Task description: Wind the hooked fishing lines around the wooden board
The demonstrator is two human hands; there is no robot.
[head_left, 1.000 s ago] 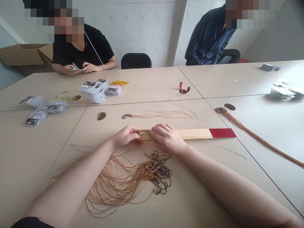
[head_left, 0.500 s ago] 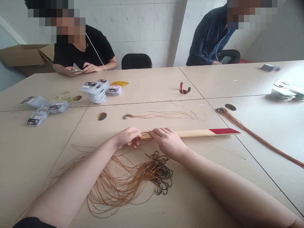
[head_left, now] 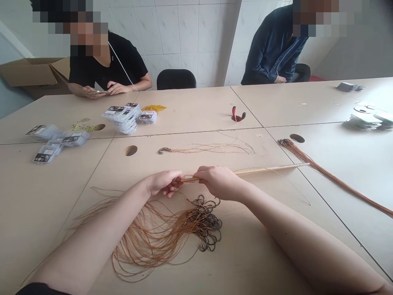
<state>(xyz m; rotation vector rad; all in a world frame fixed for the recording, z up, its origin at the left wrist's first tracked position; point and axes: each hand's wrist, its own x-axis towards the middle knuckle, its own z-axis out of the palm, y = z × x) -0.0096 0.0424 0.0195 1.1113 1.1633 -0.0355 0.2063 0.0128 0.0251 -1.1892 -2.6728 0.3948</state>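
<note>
Wooden slat, tipped on edge and held by both hands: the left hand pinches its left end, and the right hand is clamped over it just beside, a narrow gap separating the two. Within this gap shows a thin reddish loop. The rest of the slat extends rightward from the right hand, with a fine strand trailing beside it. Nearer the wearer, below the hands, lies a heap of dark fishhooks with brown leader lines, partly behind the left forearm. Beyond the hands lies a smaller bunch of hooked leaders; well right of the right hand, a longer leader bundle. Farther beyond: red-handled pliers and, leftward, stacked plastic boxes.
</note>
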